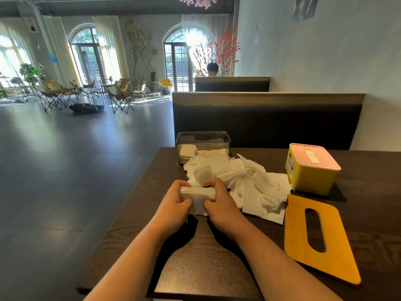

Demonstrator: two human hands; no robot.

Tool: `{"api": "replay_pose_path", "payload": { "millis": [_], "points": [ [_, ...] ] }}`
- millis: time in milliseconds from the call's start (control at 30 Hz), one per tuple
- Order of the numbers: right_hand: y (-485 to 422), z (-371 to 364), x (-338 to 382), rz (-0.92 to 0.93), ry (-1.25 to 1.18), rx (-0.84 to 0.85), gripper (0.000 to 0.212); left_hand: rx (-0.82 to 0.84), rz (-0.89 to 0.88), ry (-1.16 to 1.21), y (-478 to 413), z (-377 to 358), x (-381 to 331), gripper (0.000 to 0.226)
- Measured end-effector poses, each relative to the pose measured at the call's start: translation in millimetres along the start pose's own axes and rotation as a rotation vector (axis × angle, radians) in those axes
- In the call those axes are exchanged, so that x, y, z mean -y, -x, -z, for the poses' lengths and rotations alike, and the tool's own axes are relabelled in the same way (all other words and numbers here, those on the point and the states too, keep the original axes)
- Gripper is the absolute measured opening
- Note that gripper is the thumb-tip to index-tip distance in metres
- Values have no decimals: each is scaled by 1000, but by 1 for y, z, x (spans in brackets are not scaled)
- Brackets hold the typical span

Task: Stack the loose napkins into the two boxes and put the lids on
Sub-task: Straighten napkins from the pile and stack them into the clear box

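My left hand (173, 203) and my right hand (219, 202) together grip a small stack of white napkins (196, 195) just above the dark table. Behind and to the right of it spreads a messy pile of loose napkins (249, 181). A clear plastic box (202, 141) stands open at the table's far left corner, with some napkins lying in its bottom. The yellow box (312, 178) at the right carries a pink slotted lid (312, 156). A flat yellow lid (338, 240) with an oval slot lies on the table at the near right.
The dark wooden table (217, 263) has its left edge running beside open grey floor. A dark padded booth bench (267, 120) backs the far side. A wall closes the right side. A person sits at a farther booth, and folding chairs stand across the room.
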State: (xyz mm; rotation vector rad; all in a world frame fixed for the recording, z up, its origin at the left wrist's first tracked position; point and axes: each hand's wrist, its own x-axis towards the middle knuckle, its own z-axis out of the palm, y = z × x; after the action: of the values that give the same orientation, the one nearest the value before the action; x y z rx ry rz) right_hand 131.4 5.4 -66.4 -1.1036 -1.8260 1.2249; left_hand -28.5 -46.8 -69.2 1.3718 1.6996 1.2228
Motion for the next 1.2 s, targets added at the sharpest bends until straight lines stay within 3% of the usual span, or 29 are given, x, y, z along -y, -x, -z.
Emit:
{"api": "replay_pose_path", "payload": {
  "millis": [200, 333, 500, 700, 900, 1200],
  "points": [
    [-7, 13, 30, 16, -100, -79, 55, -19, -22, 41, -1, 8, -16, 25],
    [-34, 31, 69, 115, 19, -101, 49, -15, -86, 17, -13, 23, -42, 26],
    [-85, 50, 119, 219, 105, -22, 56, -94, -140, 20, -46, 41, -74, 27],
    [-171, 64, 157, 206, 182, -5, 54, -140, -155, 97, -110, 55, -97, 52],
    [-261, 60, 145, 136, 276, 65, 52, -132, -133, -23, -177, 59, -90, 71],
    [-349, 35, 90, 14, 350, 177, 40, -51, -93, -344, -253, 61, -57, 33]
  ]
}}
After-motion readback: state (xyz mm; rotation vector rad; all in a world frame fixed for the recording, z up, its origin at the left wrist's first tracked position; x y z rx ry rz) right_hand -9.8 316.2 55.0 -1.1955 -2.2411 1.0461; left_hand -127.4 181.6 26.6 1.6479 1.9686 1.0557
